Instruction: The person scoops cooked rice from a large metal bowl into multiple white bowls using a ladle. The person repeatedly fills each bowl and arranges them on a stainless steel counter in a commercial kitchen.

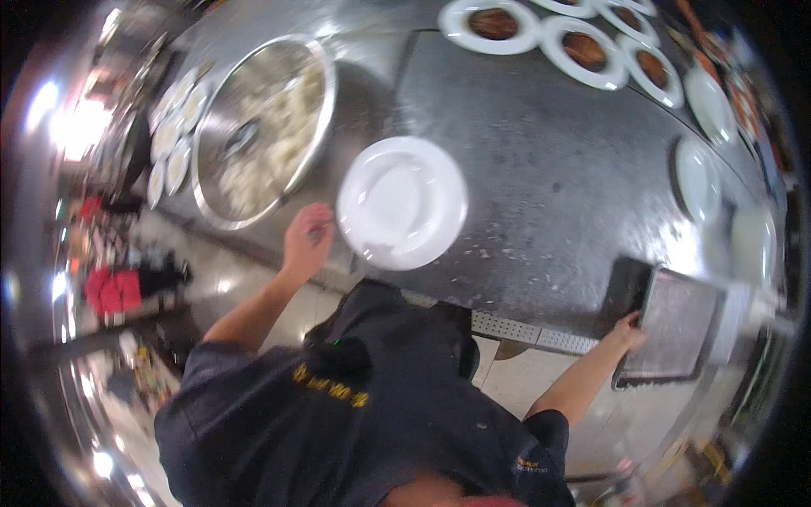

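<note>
My right hand [630, 333] grips the left rim of a shallow metal tray [676, 323], which sticks out past the worktable's front edge. My left hand [308, 237] is beside the left rim of a wide white plate [399, 199], its fingers curled. Blur hides whether it touches the plate or holds something small. The plate bears no food and sits near the front of the table. Behind my left hand is a large stainless steel bowl [199, 171] with lumpy whitish food [279, 127] inside. A shiny metal piece, perhaps a utensil [241, 138], lies in that bowl.
White plates [551, 35] with round brown food stand at the back right. More white plates [697, 177] line the right side. Several small dishes [166, 139] sit left of the bowl. A perforated strip [507, 327] runs along the front of the metal worktable [507, 165].
</note>
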{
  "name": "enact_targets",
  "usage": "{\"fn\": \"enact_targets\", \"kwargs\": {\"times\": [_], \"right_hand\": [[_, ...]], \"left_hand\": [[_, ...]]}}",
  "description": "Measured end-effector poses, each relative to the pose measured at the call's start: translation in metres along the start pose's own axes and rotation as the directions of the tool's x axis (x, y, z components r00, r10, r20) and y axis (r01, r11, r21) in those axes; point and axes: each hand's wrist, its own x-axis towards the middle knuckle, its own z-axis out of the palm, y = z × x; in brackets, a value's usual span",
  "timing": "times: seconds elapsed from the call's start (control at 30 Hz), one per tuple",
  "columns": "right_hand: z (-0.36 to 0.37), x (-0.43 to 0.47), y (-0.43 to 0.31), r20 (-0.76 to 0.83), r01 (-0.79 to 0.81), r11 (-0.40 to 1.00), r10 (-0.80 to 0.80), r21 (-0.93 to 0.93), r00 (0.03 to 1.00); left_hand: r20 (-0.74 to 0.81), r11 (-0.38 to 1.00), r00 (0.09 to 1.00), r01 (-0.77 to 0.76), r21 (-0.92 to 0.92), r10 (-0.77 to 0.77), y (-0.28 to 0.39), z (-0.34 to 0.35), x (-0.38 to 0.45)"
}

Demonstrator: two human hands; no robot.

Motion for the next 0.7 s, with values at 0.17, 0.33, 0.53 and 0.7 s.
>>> {"fn": "enact_targets", "kwargs": {"times": [0.17,0.33,0.53,0.7], "right_hand": [[0.000,-0.025,0.035,0.211,-0.273,0.941,0.314,-0.203,0.926],[0.061,-0.248,0.097,0.513,-0.006,0.661,0.588,-0.750,0.625],[0.122,-0.449,0.230,0.329,0.236,0.260,0.885,-0.936,0.329],[0.075,-0.475,0.245,0.353,0.073,0.346,0.912,-0.935,0.208]], "left_hand": [[-0.150,0.982,0.970,0.190,-0.012,-0.189,-0.044,-0.022,-0.088],[-0.718,0.820,0.695,0.428,0.381,-0.029,-0.151,-0.107,-0.078],[-0.128,0.425,0.470,0.606,-0.672,-0.873,-0.364,-0.277,-0.003],[-0.100,0.426,0.519,0.557,-0.713,-0.849,-0.350,-0.301,0.025]]}}
